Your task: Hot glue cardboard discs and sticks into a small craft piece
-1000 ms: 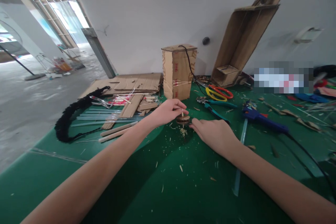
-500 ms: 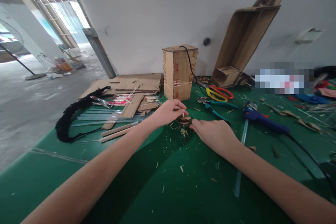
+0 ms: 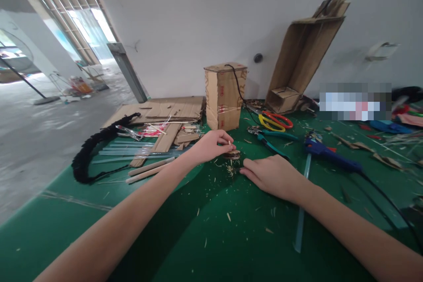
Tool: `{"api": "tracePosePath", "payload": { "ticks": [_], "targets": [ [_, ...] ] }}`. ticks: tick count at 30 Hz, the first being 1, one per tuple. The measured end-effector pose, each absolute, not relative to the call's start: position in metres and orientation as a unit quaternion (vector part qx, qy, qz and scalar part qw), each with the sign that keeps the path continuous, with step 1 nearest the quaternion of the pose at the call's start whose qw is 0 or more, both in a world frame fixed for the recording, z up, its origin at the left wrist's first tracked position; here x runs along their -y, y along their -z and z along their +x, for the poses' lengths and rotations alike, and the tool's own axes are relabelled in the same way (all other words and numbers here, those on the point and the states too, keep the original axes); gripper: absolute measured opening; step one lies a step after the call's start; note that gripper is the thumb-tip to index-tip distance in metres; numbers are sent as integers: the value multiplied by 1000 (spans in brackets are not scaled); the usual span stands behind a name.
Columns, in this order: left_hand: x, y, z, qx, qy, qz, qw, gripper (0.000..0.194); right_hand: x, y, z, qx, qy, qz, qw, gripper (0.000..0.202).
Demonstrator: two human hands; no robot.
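My left hand [image 3: 216, 144] is closed, its fingertips pinching a thin pale wooden stick [image 3: 230, 143] that stands up through a small round brown cardboard piece [image 3: 232, 154]. My right hand [image 3: 269, 174] is closed just to the right and nearer to me. From its fingertips a small dark thin tip [image 3: 235, 170] points left; most of it is hidden in the fingers, so its kind cannot be told. Beneath the two hands lies a little heap of pale wood shavings [image 3: 230, 171] on the green table [image 3: 211, 238].
Behind my hands stands a tall cardboard box [image 3: 224, 97] with a black cord. Scissors [image 3: 272, 122], teal-handled pliers [image 3: 269, 141] and a blue glue gun [image 3: 330, 155] lie to the right. Glue sticks [image 3: 122, 150], wooden rods [image 3: 148, 172] and a black fuzzy strip [image 3: 86, 154] lie left.
My right hand has drawn slightly back toward me, and the dark tip has come away from the cardboard piece. My left hand still holds the stick. The view has tilted up a little.
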State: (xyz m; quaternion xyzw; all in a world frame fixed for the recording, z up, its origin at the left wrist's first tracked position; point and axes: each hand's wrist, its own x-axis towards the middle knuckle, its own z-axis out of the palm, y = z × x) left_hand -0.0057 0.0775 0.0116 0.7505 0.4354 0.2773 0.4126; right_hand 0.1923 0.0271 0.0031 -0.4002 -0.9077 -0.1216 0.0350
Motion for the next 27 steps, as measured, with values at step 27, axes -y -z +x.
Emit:
{"api": "tracePosePath", "payload": {
  "ticks": [27],
  "targets": [
    [-59, 1, 16, -401, -371, 725, 420, 16, -44, 1, 189, 497, -516, -443, 539, 31]
  ]
}}
